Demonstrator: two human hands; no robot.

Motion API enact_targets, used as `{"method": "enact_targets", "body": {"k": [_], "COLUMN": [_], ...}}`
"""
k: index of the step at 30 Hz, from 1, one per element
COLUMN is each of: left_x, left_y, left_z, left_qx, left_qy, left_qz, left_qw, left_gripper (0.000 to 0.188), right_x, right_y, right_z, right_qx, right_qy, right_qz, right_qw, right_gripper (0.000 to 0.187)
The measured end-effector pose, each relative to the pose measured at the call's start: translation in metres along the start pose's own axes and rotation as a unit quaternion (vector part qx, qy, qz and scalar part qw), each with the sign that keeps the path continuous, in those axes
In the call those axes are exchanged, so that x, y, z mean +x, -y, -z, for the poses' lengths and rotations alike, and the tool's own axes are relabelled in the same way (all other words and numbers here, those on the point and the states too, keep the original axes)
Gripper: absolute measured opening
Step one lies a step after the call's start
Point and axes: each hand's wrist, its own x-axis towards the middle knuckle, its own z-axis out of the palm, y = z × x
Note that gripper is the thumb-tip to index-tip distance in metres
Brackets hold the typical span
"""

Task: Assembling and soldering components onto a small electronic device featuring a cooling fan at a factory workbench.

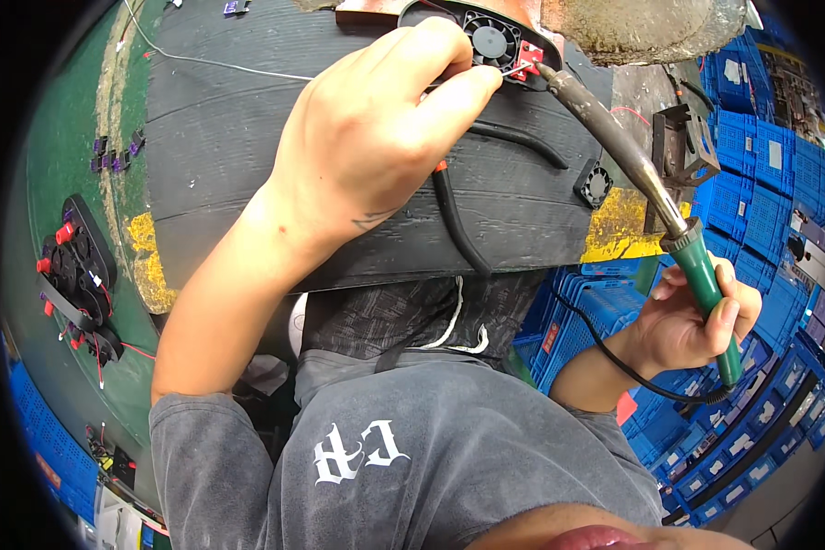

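My right hand is wrapped round the green handle of a soldering iron. The iron slants up and left, its tip at a small red circuit board. A thin silver solder wire runs into my left hand, which is closed in a pinch. The wire's end pokes out past the fingertips and reaches the board by the iron tip. Beside the board is a black cooling fan, both set in a dark curved housing. My left hand covers part of this housing.
Thick black cable lies on the dark worktop. A loose small fan and a metal bracket sit to the right. Blue crates are stacked beyond. Black assemblies with red parts lie at left. The iron's cord loops below.
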Motion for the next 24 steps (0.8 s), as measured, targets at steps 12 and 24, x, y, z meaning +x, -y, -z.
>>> {"method": "enact_targets", "body": {"k": [12, 24], "left_x": [0.0018, 0.0021], "left_y": [-0.0018, 0.0008], "left_z": [-0.0013, -0.0020], "left_qx": [-0.008, -0.011], "left_qy": [-0.004, -0.024], "left_qz": [0.011, 0.004], "left_qw": [1.000, 1.000], "left_gripper": [0.027, 0.019], "right_x": [-0.0004, -0.0002], "right_y": [-0.0038, -0.0042], "right_z": [-0.0022, -0.0011], "right_qx": [-0.003, -0.004], "right_qy": [-0.002, -0.007], "right_qz": [0.006, 0.000], "right_qw": [1.000, 1.000], "right_gripper": [0.021, 0.022]}}
